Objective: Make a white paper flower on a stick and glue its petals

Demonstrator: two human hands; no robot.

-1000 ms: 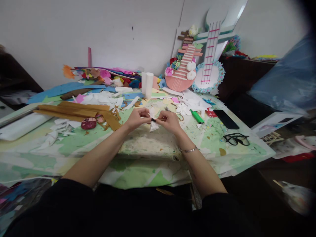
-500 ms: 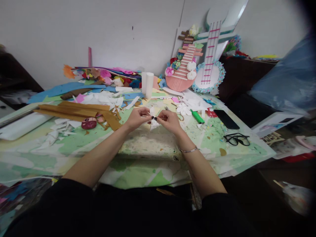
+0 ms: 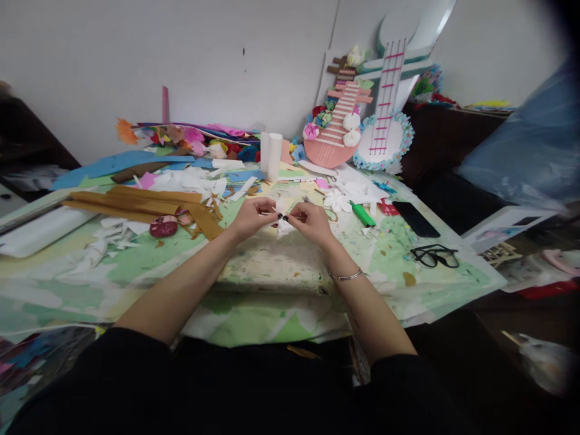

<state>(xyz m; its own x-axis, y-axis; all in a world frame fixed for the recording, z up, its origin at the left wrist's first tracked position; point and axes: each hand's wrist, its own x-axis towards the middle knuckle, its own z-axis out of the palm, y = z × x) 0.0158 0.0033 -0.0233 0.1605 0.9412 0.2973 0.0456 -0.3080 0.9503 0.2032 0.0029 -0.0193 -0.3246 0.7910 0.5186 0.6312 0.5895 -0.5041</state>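
A small piece of crumpled white paper (image 3: 284, 228) is pinched between my two hands, above the near middle of the table. My left hand (image 3: 254, 217) grips it from the left with thumb and fingertips pressed together. From the right, my right hand (image 3: 312, 221) pinches the same paper, its thumb beside the left thumb. Part of the paper sticks up behind the fingers and part hangs below them. Just beyond my right hand lie scissors (image 3: 333, 215), partly hidden by it. A green glue bottle (image 3: 362, 214) rests farther right.
White paper scraps (image 3: 181, 181) and brown paper strips (image 3: 136, 202) cover the left side. A white roll (image 3: 274, 156) stands at the back. Decorated paper instruments (image 3: 333, 136) lean on the wall. A black phone (image 3: 415, 219) and glasses (image 3: 435, 255) lie on the right.
Both hands keep their pinch on the white paper, with only a very slight shift of the fingers and paper. Everything else looks the same.
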